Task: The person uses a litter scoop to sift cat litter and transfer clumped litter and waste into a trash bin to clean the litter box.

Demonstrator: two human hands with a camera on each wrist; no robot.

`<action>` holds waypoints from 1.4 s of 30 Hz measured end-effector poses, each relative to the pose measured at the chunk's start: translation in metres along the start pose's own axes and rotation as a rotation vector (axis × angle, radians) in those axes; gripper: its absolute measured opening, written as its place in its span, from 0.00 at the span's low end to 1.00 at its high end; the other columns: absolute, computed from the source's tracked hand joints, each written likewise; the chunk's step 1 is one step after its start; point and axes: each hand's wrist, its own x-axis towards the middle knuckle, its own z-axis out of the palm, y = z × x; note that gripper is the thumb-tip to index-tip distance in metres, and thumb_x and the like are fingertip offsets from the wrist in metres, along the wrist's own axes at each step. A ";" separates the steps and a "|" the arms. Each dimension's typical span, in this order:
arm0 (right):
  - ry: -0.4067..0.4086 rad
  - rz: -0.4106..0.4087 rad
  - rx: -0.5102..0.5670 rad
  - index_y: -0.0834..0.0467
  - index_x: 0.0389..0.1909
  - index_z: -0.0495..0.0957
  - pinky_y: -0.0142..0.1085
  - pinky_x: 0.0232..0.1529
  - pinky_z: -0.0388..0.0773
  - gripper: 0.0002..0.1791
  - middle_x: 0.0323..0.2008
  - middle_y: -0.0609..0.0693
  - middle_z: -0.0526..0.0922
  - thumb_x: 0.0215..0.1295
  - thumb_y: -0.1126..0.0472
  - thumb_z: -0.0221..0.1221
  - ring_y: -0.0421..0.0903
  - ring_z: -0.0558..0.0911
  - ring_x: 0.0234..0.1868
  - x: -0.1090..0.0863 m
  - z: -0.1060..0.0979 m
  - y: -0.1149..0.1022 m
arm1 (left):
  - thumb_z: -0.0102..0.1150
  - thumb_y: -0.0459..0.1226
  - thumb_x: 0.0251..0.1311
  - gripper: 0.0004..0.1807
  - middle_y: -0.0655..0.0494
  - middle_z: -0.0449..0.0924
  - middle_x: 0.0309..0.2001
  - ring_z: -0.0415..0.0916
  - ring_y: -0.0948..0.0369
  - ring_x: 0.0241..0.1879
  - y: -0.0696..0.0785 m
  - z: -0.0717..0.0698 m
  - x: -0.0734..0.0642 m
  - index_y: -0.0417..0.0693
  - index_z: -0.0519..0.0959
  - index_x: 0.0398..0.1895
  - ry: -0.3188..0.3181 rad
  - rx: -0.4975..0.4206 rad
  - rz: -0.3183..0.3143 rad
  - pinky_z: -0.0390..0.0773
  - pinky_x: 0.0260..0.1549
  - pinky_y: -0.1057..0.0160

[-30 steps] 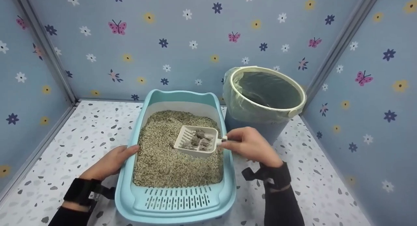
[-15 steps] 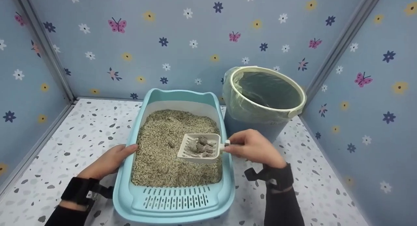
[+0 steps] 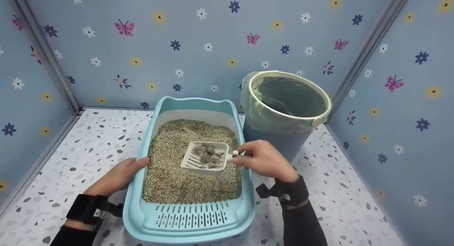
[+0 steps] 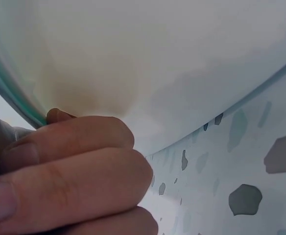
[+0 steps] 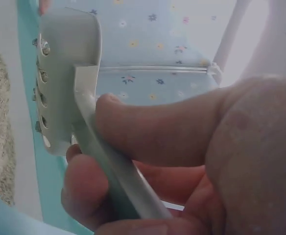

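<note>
A white slotted litter scoop (image 3: 224,169) hangs level above the litter (image 3: 166,182), with several grey-brown clumps (image 3: 205,157) in its pan. My right hand (image 3: 266,160) grips its handle (image 5: 118,171), thumb on one side and curled fingers on the other in the right wrist view. At the left side of the light-blue litter box (image 3: 191,233), my left hand (image 3: 117,176) holds the rim, thumb over the top. Curled fingers (image 4: 79,181) lie against the box's white outer wall (image 4: 172,58) in the left wrist view.
A bin (image 3: 273,139) with a pale rim and a translucent liner (image 3: 259,114) stands behind and right of the litter box. Flower-patterned walls (image 3: 212,33) enclose the back and sides. The floor (image 3: 351,203) is white with grey speckles.
The scoop and my right hand shifted right and toward me, then back left, with the clumps still in the pan. My left hand keeps its hold on the rim.
</note>
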 end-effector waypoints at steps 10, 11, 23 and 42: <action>0.012 -0.017 0.009 0.45 0.38 0.91 0.34 0.28 0.75 0.09 0.26 0.44 0.87 0.75 0.45 0.73 0.38 0.79 0.25 -0.002 -0.002 -0.003 | 0.42 0.54 0.90 0.36 0.40 0.89 0.48 0.91 0.49 0.44 0.000 -0.001 0.001 0.22 0.72 0.66 -0.008 -0.028 0.004 0.92 0.46 0.53; 0.015 -0.018 0.011 0.45 0.38 0.91 0.34 0.29 0.75 0.09 0.26 0.44 0.87 0.75 0.45 0.73 0.37 0.79 0.25 -0.002 -0.002 -0.003 | 0.43 0.54 0.90 0.36 0.39 0.89 0.47 0.92 0.49 0.43 0.000 0.000 0.002 0.23 0.73 0.65 -0.012 -0.027 0.004 0.92 0.46 0.53; 0.025 0.003 -0.006 0.44 0.36 0.91 0.35 0.28 0.75 0.09 0.24 0.41 0.85 0.75 0.45 0.73 0.37 0.77 0.23 -0.003 0.001 0.000 | 0.44 0.56 0.90 0.37 0.39 0.89 0.45 0.91 0.49 0.40 0.001 0.002 0.003 0.23 0.74 0.63 -0.009 -0.014 0.007 0.92 0.44 0.53; 0.017 -0.008 0.007 0.45 0.39 0.92 0.35 0.30 0.77 0.08 0.27 0.41 0.86 0.74 0.46 0.74 0.39 0.80 0.26 -0.004 -0.005 0.003 | 0.43 0.56 0.89 0.36 0.42 0.89 0.48 0.91 0.50 0.44 0.001 0.003 -0.001 0.26 0.75 0.65 0.041 0.045 -0.007 0.90 0.47 0.57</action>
